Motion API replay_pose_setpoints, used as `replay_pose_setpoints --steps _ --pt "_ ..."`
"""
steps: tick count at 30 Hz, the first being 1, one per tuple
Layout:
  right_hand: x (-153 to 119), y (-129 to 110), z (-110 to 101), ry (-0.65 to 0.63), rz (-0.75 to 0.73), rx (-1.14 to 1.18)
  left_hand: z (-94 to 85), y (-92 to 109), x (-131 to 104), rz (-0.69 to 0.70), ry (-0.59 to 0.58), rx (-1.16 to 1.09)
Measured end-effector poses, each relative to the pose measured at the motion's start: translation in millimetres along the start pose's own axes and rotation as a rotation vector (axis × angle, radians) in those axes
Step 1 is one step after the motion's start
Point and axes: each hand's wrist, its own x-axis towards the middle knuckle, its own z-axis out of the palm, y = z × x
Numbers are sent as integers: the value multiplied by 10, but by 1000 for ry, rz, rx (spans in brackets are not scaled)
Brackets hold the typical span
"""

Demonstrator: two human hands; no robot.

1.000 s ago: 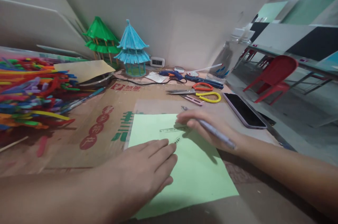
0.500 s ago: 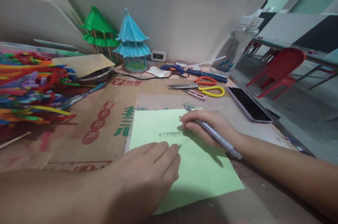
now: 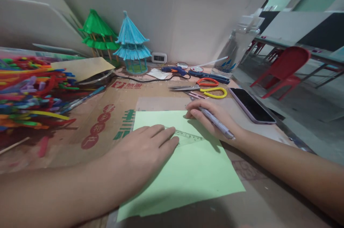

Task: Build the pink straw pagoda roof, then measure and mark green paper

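My left hand lies flat, palm down, on a pale green sheet of paper. Its fingers rest on a clear set square with a marked edge, part of which is hidden under them. In my right hand is a pen, gripped between thumb and fingers and slanting back toward the wrist. That hand is at the paper's upper right, just beyond the set square's tip. The pen's writing end is hidden behind the fingers.
Scissors, a phone and a glue gun lie beyond the paper. Coloured pipe cleaners are heaped at left. A blue model pavilion and a green one stand by the wall, with a clear bottle at right.
My left hand has moved up the paper onto the set square, which now lies at a different angle. My right hand has shifted slightly up, and the pen has tilted in its grip.
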Motion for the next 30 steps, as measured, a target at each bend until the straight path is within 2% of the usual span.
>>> replay_pose_setpoints --steps 3,7,9,11,13,15,18,23,30 --pt "13 9 -5 2 -13 -22 -48 -121 13 4 17 -18" --pt "5 4 3 -1 -31 -68 -88 -312 26 -7 -18 -26" --pt "3 5 9 -2 -27 -67 -78 -353 17 3 27 -6" --pt "2 9 11 2 -41 -74 -66 -321 -5 44 112 11" --pt "2 13 11 7 -64 -84 -62 -229 -32 87 150 -2" --pt "1 17 9 7 -76 -89 -61 -125 -50 95 131 -46" --pt "-1 21 5 5 -66 -95 -31 -57 -48 31 114 -92" --pt "-1 19 4 1 -72 -118 42 -196 5 -33 61 -240" --pt "4 9 -3 -3 -82 -116 23 -339 66 -59 37 -436"
